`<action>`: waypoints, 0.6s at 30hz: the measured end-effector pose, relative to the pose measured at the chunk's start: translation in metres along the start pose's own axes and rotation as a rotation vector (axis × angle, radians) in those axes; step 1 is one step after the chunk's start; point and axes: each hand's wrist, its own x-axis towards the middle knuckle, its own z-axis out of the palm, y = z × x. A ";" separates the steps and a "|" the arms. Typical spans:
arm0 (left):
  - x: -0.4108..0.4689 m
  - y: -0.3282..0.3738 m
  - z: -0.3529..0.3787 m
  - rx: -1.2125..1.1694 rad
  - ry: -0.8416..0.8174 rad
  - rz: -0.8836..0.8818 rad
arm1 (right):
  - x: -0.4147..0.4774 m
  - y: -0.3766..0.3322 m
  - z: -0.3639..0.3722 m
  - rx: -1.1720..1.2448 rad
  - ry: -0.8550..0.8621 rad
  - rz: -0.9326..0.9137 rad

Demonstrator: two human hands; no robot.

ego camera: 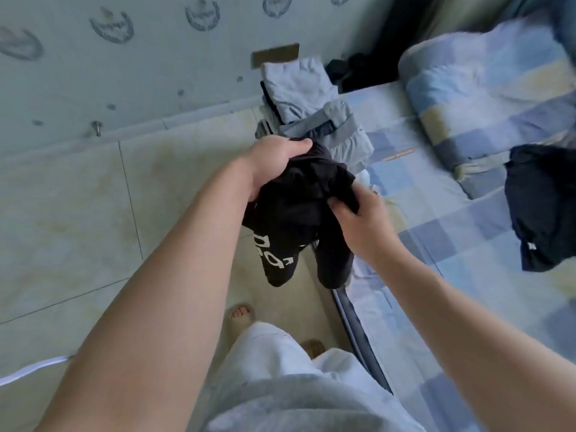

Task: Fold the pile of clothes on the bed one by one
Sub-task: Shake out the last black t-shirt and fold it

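Fingers of the left hand [274,160] are curled round the top of the black garment [296,210]; a fold at its right side is pinched by the right hand [361,226]. The garment is held over the floor [78,213], its two ends hanging downward, with the bed [436,219] just to the right, nearer the right hand.

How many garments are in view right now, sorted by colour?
Black garment with white lettering, gripped by the left hand and right hand: 1
Dark navy garment lying on the blue checked bed: 1
Light grey folded garments stacked at the bed's far end: 2
Total: 4. The dark heap behind the stack is too unclear to count.
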 end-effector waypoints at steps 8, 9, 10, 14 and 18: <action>-0.024 0.069 0.067 -0.203 -0.099 0.008 | -0.014 -0.036 -0.110 0.032 0.000 -0.150; -0.021 0.074 0.072 -0.250 -0.125 0.011 | -0.013 -0.038 -0.114 0.108 -0.079 -0.145; -0.016 0.078 0.075 -0.287 -0.153 0.018 | -0.012 -0.037 -0.119 0.164 -0.143 -0.131; 0.014 0.088 0.078 -0.448 -0.206 0.043 | 0.007 -0.036 -0.129 0.285 -0.263 -0.085; 0.061 0.094 0.068 -0.538 -0.202 0.059 | 0.048 -0.030 -0.141 0.411 -0.176 -0.070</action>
